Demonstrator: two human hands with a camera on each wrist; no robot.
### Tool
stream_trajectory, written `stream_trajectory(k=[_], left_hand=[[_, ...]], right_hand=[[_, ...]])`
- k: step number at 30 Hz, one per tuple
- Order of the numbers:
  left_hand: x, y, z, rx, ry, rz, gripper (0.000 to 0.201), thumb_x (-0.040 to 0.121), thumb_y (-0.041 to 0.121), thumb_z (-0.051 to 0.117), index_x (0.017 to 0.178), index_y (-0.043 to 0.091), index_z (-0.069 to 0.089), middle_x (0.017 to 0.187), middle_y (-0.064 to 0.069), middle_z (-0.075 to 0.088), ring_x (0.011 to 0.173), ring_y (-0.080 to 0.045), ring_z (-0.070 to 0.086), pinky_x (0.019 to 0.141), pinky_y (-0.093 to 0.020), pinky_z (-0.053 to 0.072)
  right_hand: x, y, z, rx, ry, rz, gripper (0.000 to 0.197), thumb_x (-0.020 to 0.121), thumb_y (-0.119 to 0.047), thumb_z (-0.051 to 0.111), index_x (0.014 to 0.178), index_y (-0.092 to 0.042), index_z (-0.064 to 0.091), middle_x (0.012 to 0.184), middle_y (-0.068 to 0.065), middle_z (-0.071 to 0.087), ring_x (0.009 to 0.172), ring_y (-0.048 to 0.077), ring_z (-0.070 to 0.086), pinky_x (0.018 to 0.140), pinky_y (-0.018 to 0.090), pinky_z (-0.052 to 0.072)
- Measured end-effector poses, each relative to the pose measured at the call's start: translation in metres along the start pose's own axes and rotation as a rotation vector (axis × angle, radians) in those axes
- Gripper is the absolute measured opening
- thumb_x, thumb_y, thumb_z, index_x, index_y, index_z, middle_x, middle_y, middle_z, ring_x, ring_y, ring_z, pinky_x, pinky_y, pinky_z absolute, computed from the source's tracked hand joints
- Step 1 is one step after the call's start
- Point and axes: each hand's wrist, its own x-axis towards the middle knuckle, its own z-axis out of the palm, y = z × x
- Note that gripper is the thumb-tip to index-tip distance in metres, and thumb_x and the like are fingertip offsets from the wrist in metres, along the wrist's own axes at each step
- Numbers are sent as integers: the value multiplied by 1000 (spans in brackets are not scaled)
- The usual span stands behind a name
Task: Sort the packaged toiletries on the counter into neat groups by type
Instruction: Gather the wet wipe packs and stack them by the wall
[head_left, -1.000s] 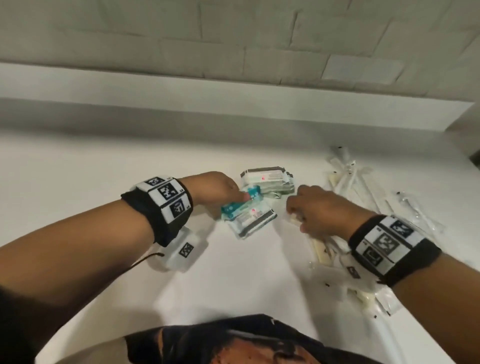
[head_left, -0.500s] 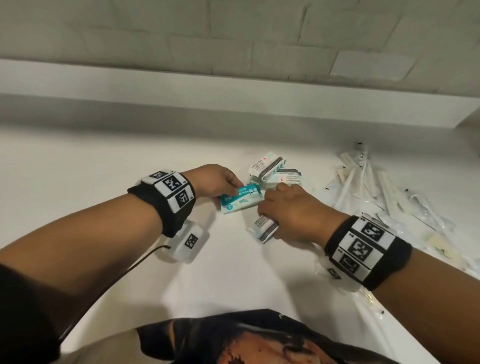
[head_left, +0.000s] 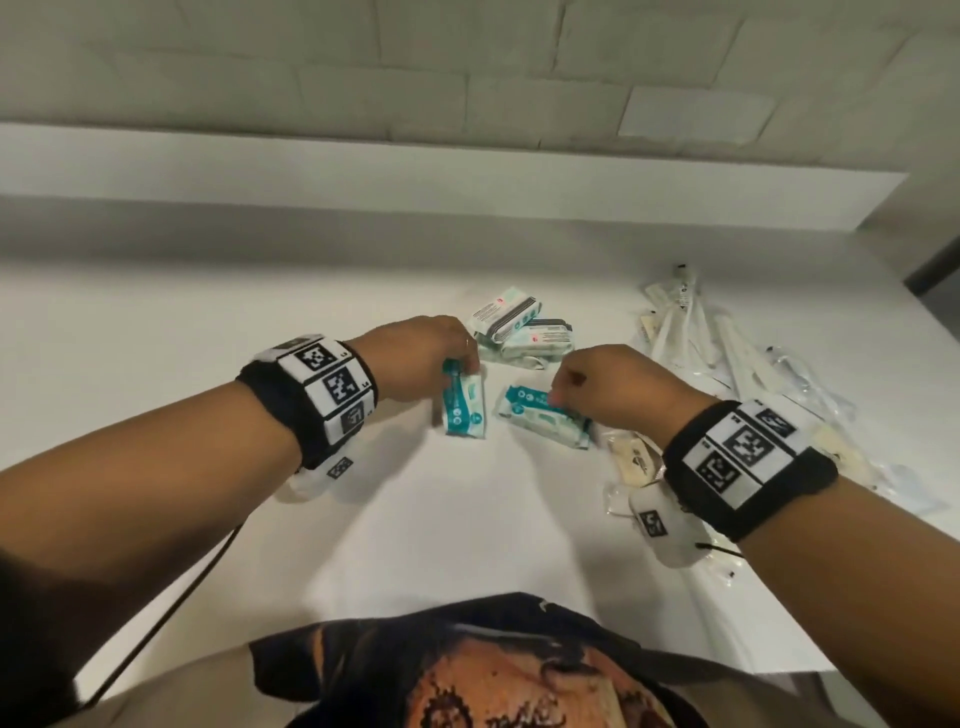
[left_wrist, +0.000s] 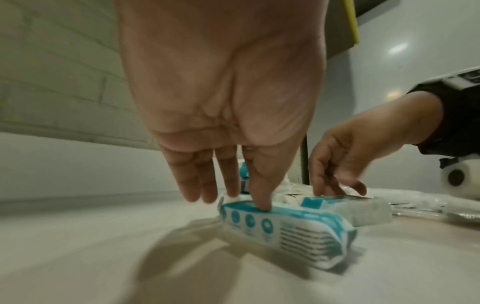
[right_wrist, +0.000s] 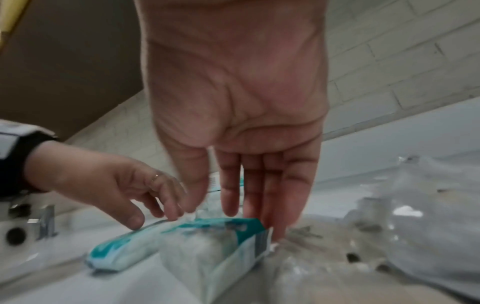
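Two teal-and-white wipe packets lie side by side on the white counter. My left hand pinches the far end of the left packet, thumb on top and fingers at the end seam; the left wrist view shows this packet flat on the counter. My right hand rests straight fingertips on the right packet, without gripping it; this packet fills the right wrist view. Behind both hands lies a small pile of white wipe packets.
Long clear-wrapped items lie scattered at the right. More clear sachets sit under my right wrist. A low backsplash ledge runs along the far edge. The counter to the left is bare.
My left hand has set its teal packet down lengthwise on the counter. My right hand has drawn a second packet out and turned it teal side up beside the first.
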Motion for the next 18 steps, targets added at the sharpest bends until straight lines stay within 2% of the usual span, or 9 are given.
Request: stream_trajectory(k=[2, 5, 7, 10, 12, 14, 15, 16, 18], left_hand=[[-1, 4, 1, -24, -26, -35, 27, 86, 17, 62, 111, 27, 65, 118, 5, 60, 106, -14, 54, 89, -27, 44], [-5, 9, 1, -57, -27, -95, 13, 82, 25, 71, 94, 27, 66, 95, 12, 64, 88, -10, 56, 72, -24, 44], [-12, 12, 5, -88, -53, -142, 11, 80, 27, 73, 86, 27, 64, 81, 16, 60, 78, -8, 55, 62, -22, 41], [-21, 15, 13, -144, -52, -195, 19, 79, 30, 74, 92, 27, 60, 87, 11, 62, 78, -10, 56, 65, -25, 44], [-24, 17, 15, -230, -49, -222, 24, 79, 27, 74, 97, 27, 59, 89, 8, 63, 70, -10, 60, 65, -26, 49], [-25, 18, 14, -348, -75, -245, 20, 80, 23, 74, 96, 23, 62, 82, 5, 66, 59, -10, 65, 62, -27, 56], [-26, 18, 13, -368, -91, -252, 17, 81, 22, 73, 94, 21, 63, 77, 4, 69, 55, -10, 65, 59, -25, 56], [-26, 19, 13, -363, -105, -254, 15, 80, 22, 74, 91, 20, 64, 71, 3, 71, 52, -10, 65, 56, -23, 55], [-26, 21, 13, -323, -135, -247, 14, 79, 26, 75, 84, 19, 64, 62, 2, 72, 50, -8, 64, 53, -20, 52]], right_hand=[[-5, -4, 5, -69, -89, -16, 39, 75, -40, 72, 109, -28, 58, 102, -10, 57, 93, 14, 57, 78, 32, 49], [-3, -8, 11, -175, -79, -14, 44, 72, -24, 68, 113, -28, 55, 107, -4, 57, 90, 16, 57, 71, 29, 48], [2, -7, 11, -147, -45, -31, 46, 74, -13, 62, 116, -31, 57, 113, -2, 55, 97, 19, 55, 78, 32, 49], [7, -6, 8, -220, 18, -183, 55, 82, -3, 58, 123, -39, 59, 130, -2, 48, 111, 21, 43, 91, 34, 42], [9, -7, 8, -271, 105, -238, 48, 87, -9, 58, 126, -38, 58, 135, -2, 46, 111, 22, 44, 90, 35, 41], [9, -12, 7, -212, 205, -99, 36, 91, -21, 55, 126, -30, 56, 116, 2, 53, 98, 23, 52, 79, 34, 47], [10, -15, 7, -189, 200, -4, 32, 91, -32, 54, 122, -25, 53, 105, 2, 54, 91, 23, 55, 73, 34, 47], [10, -18, 9, -200, 156, 66, 38, 89, -45, 55, 118, -21, 48, 98, 0, 55, 87, 22, 56, 70, 33, 46], [12, -21, 14, -187, 45, 97, 52, 82, -56, 60, 117, -20, 44, 99, 0, 59, 90, 22, 57, 70, 32, 44]])
